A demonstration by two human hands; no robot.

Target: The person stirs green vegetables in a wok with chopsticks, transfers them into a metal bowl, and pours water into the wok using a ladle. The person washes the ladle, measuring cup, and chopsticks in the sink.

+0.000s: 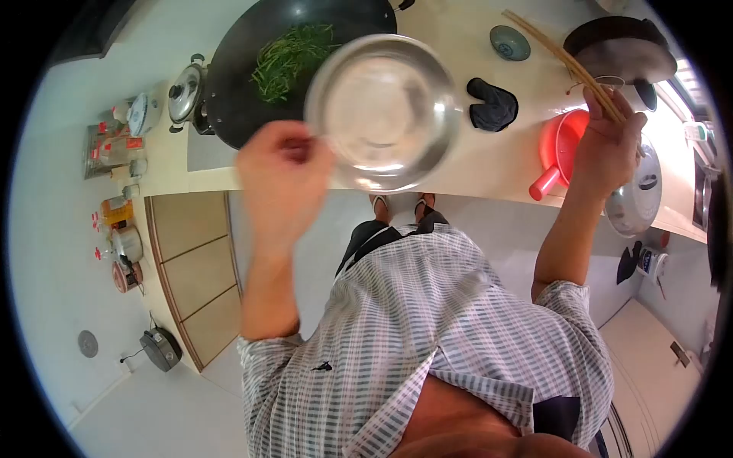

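My left hand (286,175), blurred by motion, is closed at the rim of a round, shallow stainless steel basin (366,114). The inside of the basin faces up at me and looks bare and shiny. It covers the right part of a large black wok (225,91), where a heap of cut green vegetables (290,61) lies. Over on the right, my right hand (608,145) is closed around a pair of long wooden chopsticks (561,53), whose tips point up and left. Below that hand is a red plastic dipper (561,145) with a short handle.
A black oven mitt (492,105) and a small green bowl (510,43) lie on the counter (450,164). At the right stand a dark pot (622,57) and a metal lid (635,195). Left of the wok sits a lidded steel pot (185,93).
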